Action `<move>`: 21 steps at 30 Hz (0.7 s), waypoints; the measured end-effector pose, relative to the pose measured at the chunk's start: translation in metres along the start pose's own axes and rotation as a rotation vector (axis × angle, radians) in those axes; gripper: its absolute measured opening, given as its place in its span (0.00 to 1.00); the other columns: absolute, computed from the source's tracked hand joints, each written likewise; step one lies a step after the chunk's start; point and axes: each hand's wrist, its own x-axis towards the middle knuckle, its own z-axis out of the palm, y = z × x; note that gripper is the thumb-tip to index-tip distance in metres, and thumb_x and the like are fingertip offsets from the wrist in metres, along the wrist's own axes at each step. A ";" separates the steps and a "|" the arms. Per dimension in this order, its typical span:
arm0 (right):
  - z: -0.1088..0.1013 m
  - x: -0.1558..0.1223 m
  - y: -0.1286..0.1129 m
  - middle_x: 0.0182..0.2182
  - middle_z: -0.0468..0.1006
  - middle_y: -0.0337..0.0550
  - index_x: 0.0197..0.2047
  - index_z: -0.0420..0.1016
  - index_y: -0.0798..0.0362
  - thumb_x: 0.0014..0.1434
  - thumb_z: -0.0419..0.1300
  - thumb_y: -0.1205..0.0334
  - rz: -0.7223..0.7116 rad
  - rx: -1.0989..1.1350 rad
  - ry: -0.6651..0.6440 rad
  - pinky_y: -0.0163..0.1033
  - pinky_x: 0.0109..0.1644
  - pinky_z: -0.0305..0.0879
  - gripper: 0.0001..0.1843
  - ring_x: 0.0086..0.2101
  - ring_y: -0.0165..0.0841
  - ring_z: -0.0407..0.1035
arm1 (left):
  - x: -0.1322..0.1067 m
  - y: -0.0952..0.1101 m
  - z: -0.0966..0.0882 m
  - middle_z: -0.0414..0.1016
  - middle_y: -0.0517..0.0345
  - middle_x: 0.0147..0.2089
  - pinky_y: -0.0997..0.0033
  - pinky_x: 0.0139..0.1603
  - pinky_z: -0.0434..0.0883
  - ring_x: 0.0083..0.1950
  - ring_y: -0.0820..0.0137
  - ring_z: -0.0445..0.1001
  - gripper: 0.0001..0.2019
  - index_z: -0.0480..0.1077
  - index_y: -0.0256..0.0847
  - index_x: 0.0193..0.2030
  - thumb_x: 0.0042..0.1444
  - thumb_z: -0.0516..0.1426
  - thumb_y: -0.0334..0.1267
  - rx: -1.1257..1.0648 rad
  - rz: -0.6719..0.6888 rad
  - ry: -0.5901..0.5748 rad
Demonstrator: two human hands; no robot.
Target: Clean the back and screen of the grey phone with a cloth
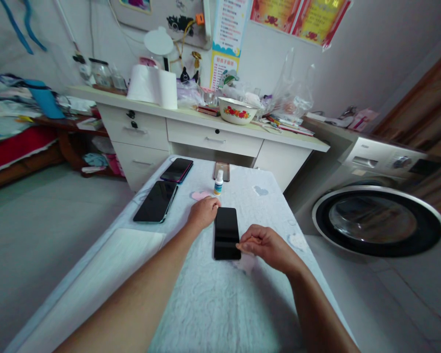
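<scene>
A black phone [226, 231] lies screen up in the middle of a table covered by a pale cloth [213, 304]. My left hand [204, 212] rests at the phone's upper left corner, fingers curled against its edge. My right hand [265, 246] is at the phone's lower right corner, fingers pinched together on something small that I cannot make out. A small white spray bottle [218, 183] stands just beyond the phone, next to a pink cloth [200, 195].
Two more dark phones [156, 201] [177, 169] lie at the table's far left, and a phone case [221, 171] at the far edge. Behind stands a cluttered white desk [213, 138] with a flowered bowl [237, 110]. A washing machine [378, 201] is on the right.
</scene>
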 end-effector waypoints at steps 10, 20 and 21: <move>0.001 0.036 0.024 0.33 0.75 0.45 0.35 0.78 0.53 0.61 0.56 0.58 -0.161 -0.586 0.615 0.40 0.40 0.64 0.11 0.35 0.36 0.70 | -0.002 0.003 -0.002 0.75 0.55 0.41 0.70 0.46 0.66 0.45 0.68 0.73 0.14 0.73 0.42 0.38 0.59 0.46 0.30 0.011 -0.023 0.025; 0.003 0.035 0.033 0.35 0.74 0.44 0.39 0.77 0.52 0.64 0.53 0.62 -0.241 -0.585 0.560 0.39 0.43 0.64 0.11 0.38 0.35 0.69 | -0.003 0.006 -0.002 0.75 0.55 0.42 0.71 0.46 0.66 0.45 0.68 0.73 0.12 0.72 0.42 0.38 0.59 0.47 0.31 0.025 -0.067 0.006; 0.002 0.035 0.034 0.36 0.75 0.45 0.39 0.77 0.52 0.65 0.53 0.62 -0.243 -0.603 0.557 0.39 0.44 0.64 0.11 0.38 0.35 0.69 | -0.002 0.006 -0.002 0.75 0.55 0.42 0.71 0.46 0.66 0.46 0.68 0.73 0.12 0.72 0.42 0.38 0.59 0.47 0.31 0.026 -0.075 0.005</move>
